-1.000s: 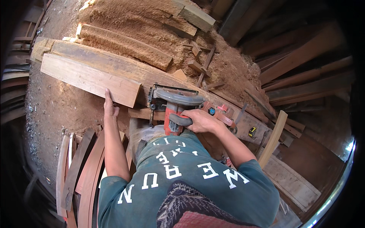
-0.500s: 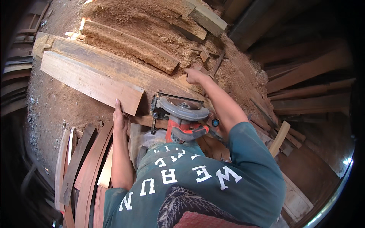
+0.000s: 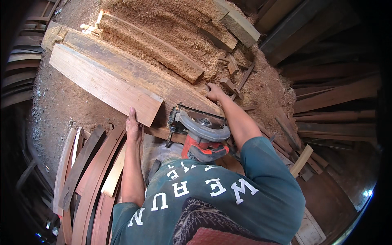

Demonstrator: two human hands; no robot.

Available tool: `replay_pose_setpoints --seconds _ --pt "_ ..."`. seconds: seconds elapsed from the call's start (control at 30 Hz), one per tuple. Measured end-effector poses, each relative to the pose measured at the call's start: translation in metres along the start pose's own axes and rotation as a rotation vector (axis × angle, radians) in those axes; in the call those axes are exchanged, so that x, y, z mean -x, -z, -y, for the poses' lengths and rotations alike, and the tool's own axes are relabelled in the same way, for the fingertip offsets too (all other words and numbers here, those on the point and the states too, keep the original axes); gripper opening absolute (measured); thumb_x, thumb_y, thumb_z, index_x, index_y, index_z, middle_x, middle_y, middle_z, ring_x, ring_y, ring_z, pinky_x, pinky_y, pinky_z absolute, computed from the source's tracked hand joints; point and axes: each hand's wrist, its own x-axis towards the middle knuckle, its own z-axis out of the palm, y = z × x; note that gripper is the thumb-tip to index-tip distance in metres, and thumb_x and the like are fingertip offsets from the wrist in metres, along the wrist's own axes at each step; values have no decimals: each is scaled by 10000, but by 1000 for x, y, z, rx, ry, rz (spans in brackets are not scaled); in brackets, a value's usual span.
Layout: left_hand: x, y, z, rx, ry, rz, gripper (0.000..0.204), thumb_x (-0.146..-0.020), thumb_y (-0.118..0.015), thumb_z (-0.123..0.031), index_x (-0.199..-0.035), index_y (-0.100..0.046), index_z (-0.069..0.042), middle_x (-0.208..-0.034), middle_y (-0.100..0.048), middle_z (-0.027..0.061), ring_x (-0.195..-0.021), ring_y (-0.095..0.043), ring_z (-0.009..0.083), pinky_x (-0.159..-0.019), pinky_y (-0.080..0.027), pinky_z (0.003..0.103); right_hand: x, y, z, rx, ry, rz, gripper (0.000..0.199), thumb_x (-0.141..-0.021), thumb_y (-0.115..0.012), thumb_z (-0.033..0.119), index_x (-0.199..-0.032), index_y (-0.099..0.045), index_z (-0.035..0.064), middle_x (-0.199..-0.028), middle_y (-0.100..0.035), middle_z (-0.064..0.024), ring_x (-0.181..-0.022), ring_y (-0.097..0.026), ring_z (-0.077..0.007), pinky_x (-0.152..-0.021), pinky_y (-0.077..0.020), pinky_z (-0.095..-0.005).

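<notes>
My left hand (image 3: 134,125) grips the near edge of a pale wooden board (image 3: 106,83) close to its right end, with the thumb on top and the other fingers partly hidden underneath. The board slants from the far left toward me, lying along a thick, dusty plank (image 3: 130,65). Past the right part of that plank, my right hand (image 3: 214,93) reaches down with its fingers curled in. Whatever may be in those fingers is too small to make out. Between my forearms, close against my body, rests a red and grey circular saw (image 3: 204,130).
Sawdust (image 3: 163,24) heaps beyond the plank around a dust-covered beam (image 3: 151,47). Small wood offcuts (image 3: 232,86) lie beside my right hand. Several curved wooden strips (image 3: 96,175) stand at my left, with more timber (image 3: 339,98) stacked at the right.
My right hand has moved nearer to me, away from the small offcuts and closer to the plank. The left hand keeps its hold on the board. The whole view has shifted slightly.
</notes>
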Motion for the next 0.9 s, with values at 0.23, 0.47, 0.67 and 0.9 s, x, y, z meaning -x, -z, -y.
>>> replay_pose_setpoints --seconds 0.23,0.47,0.67,0.9 --pt "33 -28 -29 10 -60 -15 980 -985 -747 -623 -1600 -394 54 -1561 -559 192 -1419 -580 287 -1181 -496 423 79 118 118 -196 194 -513 557 -897 -826 209 -1393 -593 110 -1292 -717 -166 -1152 -718 -337 -999 -575 -491" --pt "49 -41 -52 28 -115 3 980 -990 -729 -625 -1597 -386 64 -1528 -573 210 -1368 -626 295 -1127 -541 444 81 126 180 -859 225 -359 603 -895 -878 135 -1401 -554 84 -1102 -742 -123 -919 -736 -197 -769 -625 -346" --pt "48 -39 -48 19 -140 -4 1038 -971 -736 -656 -1600 -363 81 -1518 -558 238 -1339 -631 313 -1101 -553 442 72 25 231 -699 291 89 577 -885 -878 156 -1361 -569 52 -951 -723 -126 -808 -714 -173 -698 -585 -356" --pt "26 -12 -33 -398 -77 -171 859 -1013 -684 -621 -1487 -559 84 -1440 -644 265 -1323 -653 319 -1109 -515 433 85 33 252 -80 479 108 327 -918 -698 254 -1136 -811 38 -1099 -793 -234 -1008 -769 -364 -918 -596 -454"
